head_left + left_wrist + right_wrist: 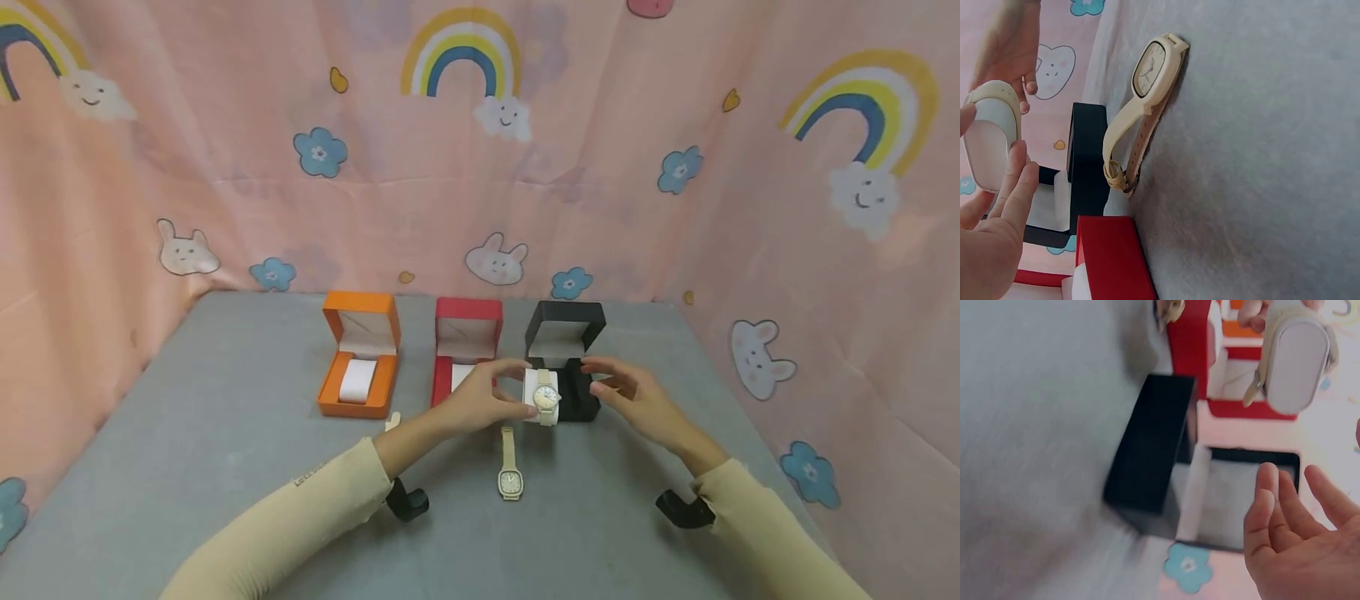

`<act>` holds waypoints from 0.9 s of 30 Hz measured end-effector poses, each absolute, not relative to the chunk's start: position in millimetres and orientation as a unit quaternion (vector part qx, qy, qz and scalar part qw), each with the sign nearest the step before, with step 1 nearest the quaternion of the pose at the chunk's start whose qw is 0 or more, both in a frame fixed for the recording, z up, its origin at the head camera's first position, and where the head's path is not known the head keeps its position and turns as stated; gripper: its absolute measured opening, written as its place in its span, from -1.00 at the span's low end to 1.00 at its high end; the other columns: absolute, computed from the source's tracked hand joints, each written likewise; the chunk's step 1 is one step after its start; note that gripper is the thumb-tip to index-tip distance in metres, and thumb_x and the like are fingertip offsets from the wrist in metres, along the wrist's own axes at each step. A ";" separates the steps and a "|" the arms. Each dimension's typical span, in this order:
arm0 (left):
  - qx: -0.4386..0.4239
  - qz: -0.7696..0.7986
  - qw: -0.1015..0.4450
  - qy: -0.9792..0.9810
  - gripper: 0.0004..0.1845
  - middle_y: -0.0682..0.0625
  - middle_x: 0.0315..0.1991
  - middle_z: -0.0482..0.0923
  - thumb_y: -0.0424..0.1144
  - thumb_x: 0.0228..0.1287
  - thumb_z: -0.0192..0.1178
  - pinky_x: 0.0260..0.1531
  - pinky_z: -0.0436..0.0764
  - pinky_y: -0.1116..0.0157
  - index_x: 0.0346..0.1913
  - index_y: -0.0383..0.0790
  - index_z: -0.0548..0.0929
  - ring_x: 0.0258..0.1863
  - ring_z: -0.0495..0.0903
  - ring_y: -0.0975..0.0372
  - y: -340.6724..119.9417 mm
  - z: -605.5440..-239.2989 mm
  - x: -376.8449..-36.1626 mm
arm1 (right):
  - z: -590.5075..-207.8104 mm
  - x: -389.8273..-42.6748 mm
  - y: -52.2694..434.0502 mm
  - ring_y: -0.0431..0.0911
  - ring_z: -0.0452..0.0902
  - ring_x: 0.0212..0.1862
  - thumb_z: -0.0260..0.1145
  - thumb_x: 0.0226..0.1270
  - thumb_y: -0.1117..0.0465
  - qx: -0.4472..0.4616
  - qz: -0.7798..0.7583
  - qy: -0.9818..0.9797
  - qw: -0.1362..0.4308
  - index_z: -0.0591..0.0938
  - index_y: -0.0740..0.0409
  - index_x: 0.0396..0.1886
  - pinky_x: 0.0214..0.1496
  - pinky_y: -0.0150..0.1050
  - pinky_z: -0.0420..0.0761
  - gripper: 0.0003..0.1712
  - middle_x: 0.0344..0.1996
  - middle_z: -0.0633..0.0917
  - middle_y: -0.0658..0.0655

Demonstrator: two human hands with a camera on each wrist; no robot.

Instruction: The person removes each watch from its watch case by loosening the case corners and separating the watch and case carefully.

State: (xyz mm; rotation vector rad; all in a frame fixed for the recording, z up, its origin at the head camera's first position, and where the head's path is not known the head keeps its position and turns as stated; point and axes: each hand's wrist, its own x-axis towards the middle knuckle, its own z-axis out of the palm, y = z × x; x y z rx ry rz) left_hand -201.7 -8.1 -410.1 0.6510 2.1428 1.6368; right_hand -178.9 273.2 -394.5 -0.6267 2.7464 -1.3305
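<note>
Holding watch cushion (545, 398) | left hand (480, 400) | right hand (637, 400) just beside, apart

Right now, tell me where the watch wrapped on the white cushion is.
In the head view, the watch on its white cushion is held by the left hand just in front of the open black box, with the right hand open beside it.

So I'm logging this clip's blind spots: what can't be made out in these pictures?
- Head view: the red box base is partly hidden by the left hand.
- Head view: the watch dial is too small to read.
- Right wrist view: the black box is blurred.
- Left wrist view: the white cushion is cut off by the left edge.
</note>
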 end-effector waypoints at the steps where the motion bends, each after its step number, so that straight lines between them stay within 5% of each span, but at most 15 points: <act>1: 0.231 0.582 0.186 0.757 -0.28 -0.13 0.26 0.50 -0.27 0.21 0.44 -0.14 0.70 0.30 0.43 -0.17 0.43 -0.09 0.79 0.12 -8.2 -408.7 -200.4 | -393.3 -177.0 270.3 0.32 0.52 0.27 0.16 0.57 0.13 -0.206 -0.426 0.881 0.018 0.41 0.12 0.46 0.10 -0.21 0.60 -0.47 0.33 0.53 0.36; 9: 0.229 0.596 0.200 0.743 -0.31 -0.15 0.27 0.49 -0.28 0.22 0.43 -0.13 0.69 0.31 0.41 -0.15 0.44 -0.07 0.79 0.10 -7.3 -402.4 -192.5 | -392.7 -165.1 250.4 -0.06 0.55 0.01 0.26 0.49 0.18 -0.242 -0.427 0.870 0.042 0.23 0.05 0.58 -0.05 -0.21 0.59 -0.26 0.38 0.45 0.36; 27: 0.225 0.589 0.193 0.752 -0.28 -0.11 0.28 0.49 -0.23 0.23 0.43 -0.10 0.66 0.33 0.44 -0.11 0.41 -0.08 0.79 0.14 -3.7 -398.3 -185.7 | -403.4 -156.6 224.2 -0.18 0.48 -0.28 0.48 0.26 0.26 -0.257 -0.466 0.845 0.047 0.24 0.00 0.57 -0.31 -0.36 0.49 -0.06 0.10 0.52 0.18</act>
